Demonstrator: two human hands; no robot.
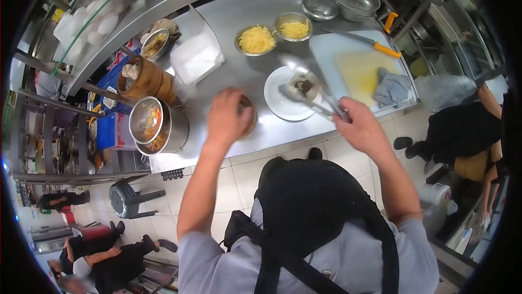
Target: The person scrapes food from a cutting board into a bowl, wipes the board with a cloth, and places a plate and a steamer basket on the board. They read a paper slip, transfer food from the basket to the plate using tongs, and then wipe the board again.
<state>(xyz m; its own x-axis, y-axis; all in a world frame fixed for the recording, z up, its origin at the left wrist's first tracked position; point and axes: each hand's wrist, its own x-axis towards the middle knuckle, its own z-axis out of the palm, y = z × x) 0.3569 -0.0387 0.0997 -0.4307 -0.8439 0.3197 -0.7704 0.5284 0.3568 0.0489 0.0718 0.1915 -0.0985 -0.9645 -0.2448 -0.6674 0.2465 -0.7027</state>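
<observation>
In the head view my right hand (pixel 356 125) is closed round the handles of metal tongs (pixel 328 104). Their far end reaches over a round white plate (pixel 277 106), at a small pale dish with something dark in it (pixel 306 85). My left hand (pixel 228 114) curls over a small round brown steamer (pixel 249 117) on the steel counter, left of the plate, and hides much of it.
Behind the plate stand two bowls of yellow shreds (pixel 257 40). At right lie a cutting board (pixel 348 49), an orange-handled knife (pixel 386 49) and a grey cloth (pixel 392 86). Bamboo steamers (pixel 138 79) and metal pots (pixel 176 131) stand left. Other people are nearby.
</observation>
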